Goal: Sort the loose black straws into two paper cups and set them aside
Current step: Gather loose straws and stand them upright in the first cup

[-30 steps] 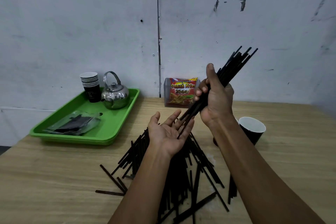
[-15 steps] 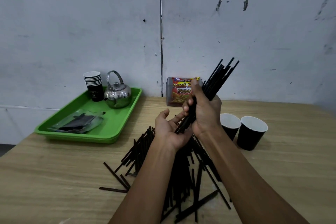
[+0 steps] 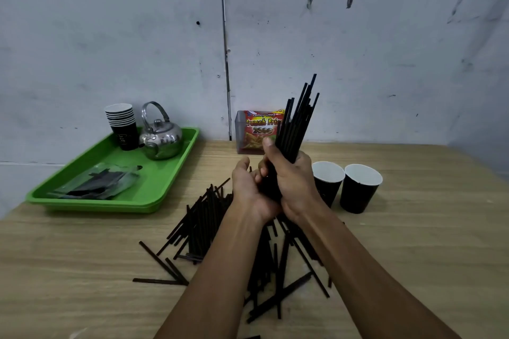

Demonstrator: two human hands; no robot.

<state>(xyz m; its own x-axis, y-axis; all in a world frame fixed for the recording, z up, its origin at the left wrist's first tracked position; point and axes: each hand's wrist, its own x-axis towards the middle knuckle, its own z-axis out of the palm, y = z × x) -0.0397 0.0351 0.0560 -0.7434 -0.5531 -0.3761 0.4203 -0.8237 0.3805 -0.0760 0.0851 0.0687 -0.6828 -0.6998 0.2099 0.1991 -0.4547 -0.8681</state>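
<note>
A bundle of thin black plastic straws (image 3: 298, 121) stands nearly upright, the right hand (image 3: 294, 181) curled around it, the cupped left hand (image 3: 249, 190) under its lower ends. Both black paper cups (image 3: 360, 187) toward the tabletop's far right edge look empty; most loose straws (image 3: 203, 217) lie mid-table, so sorting has barely begun.

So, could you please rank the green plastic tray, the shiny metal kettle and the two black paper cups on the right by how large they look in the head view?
1. Green plastic tray
2. Shiny metal kettle
3. Two black paper cups: alike, unranked.
</note>
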